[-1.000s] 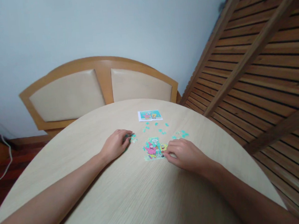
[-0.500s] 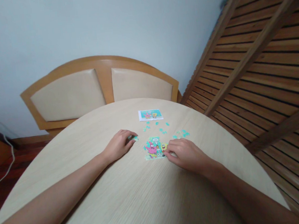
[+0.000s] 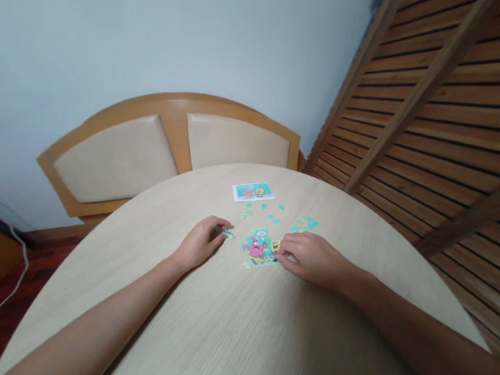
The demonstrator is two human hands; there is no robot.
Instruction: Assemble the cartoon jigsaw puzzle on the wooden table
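- The partly joined puzzle (image 3: 258,254) lies flat on the pale round desk (image 3: 193,338), between the two hands; it shows a pink figure on the left, a pale teal figure in the middle and a yellow one on the right, partly covered by fingers.
- The left hand (image 3: 200,240) rests on the desk to the left of the puzzle, apart from it; its grip is moderately wide, with a gap between thumb and fingers; a small cluster of teal pieces (image 3: 229,234) lies at that gap, some of it hidden by the fingers.
- The right hand (image 3: 311,256) is at the right edge of the puzzle, fingertips touching or just over it; its grip is narrow, thumb and index finger close together; whether a piece is pinched there I cannot tell.
- More loose pieces (image 3: 310,223) lie just beyond the right hand; a few scattered teal pieces (image 3: 271,218) lie on the far side of the puzzle.
- Farther off lies a printed sheet (image 3: 254,192) with similar figures; beyond the desk stands a wood-framed padded backrest (image 3: 179,135); a slatted wooden panel (image 3: 457,111) fills the right side.
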